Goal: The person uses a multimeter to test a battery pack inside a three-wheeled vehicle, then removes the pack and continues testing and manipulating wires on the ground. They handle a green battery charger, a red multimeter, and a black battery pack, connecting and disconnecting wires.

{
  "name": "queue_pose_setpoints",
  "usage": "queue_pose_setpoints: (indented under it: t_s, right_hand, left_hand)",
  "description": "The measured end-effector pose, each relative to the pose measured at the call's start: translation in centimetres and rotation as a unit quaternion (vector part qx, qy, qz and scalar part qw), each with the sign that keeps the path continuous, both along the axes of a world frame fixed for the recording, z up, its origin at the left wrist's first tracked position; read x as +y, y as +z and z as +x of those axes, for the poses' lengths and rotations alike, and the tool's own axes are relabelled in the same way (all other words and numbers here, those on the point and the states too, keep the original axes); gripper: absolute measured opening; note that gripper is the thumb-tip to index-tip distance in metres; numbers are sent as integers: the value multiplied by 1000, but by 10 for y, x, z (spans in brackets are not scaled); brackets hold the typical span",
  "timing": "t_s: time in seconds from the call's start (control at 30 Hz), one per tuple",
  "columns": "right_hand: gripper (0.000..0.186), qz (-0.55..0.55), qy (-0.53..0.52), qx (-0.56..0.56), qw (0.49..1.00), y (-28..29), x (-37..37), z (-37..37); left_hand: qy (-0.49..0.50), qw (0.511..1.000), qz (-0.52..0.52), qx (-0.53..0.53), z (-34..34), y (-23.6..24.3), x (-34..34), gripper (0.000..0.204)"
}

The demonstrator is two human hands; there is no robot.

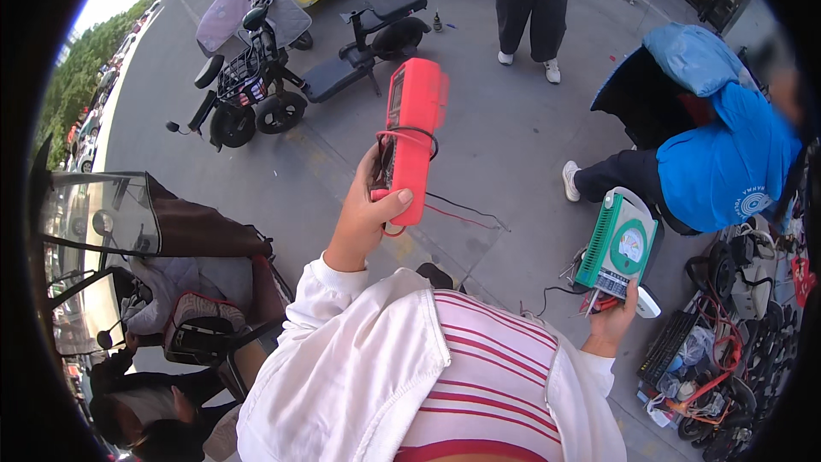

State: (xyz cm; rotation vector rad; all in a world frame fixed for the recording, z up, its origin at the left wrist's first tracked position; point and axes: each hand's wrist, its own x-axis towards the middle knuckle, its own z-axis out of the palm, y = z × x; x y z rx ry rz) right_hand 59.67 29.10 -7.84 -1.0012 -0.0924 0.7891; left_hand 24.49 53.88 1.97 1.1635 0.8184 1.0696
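In front of me my left hand (361,210) is closed round the lower part of a red digital multimeter (411,178), held up with its screen side turned to the left. A red and a black test lead (463,206) are looped round its middle, and their ends hang below it. On my right, my right hand (612,322) grips the lower end of a green and white battery charger (605,244) with a round dial and a carrying handle. Red-handled clamps (600,300) and a black cable hang by that hand; how the fingers grip is partly hidden.
A person in blue (725,158) sits close by on the right, beside a pile of cables and parts (710,359). Someone in dark trousers (532,8) stands ahead. A black electric scooter (333,77) is parked ahead left, a covered vehicle (205,282) at left.
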Motion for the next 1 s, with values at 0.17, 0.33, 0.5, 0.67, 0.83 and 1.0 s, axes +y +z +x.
queue_pose_setpoints:
  t_s: [0.17, 0.33, 0.5, 0.67, 0.83, 1.0]
  right_hand:
    - [39, 30, 88, 2, 996, 8, 77, 12]
    - [47, -28, 110, -5, 993, -5, 152, 38]
    - [57, -42, 231, -77, 969, -12, 224, 52]
    - [57, -47, 241, -44, 968, 3, 322, 4]
    - [51, -12, 404, -77, 911, 12, 385, -16]
    - [49, 11, 501, -61, 863, 26, 422, -50]
  left_hand:
    - [108, 984, 52, 130, -7, -11, 21, 103]
    - [142, 987, -11, 80, -30, -23, 49, 103]
    - [167, 977, -123, 44, -32, -26, 38, 101]
    - [327, 944, -7, 55, -72, -50, 2, 101]
    - [450, 890, -70, 22, -71, -23, -60, 98]
    - [573, 816, -75, -26, -46, -44, -112, 97]
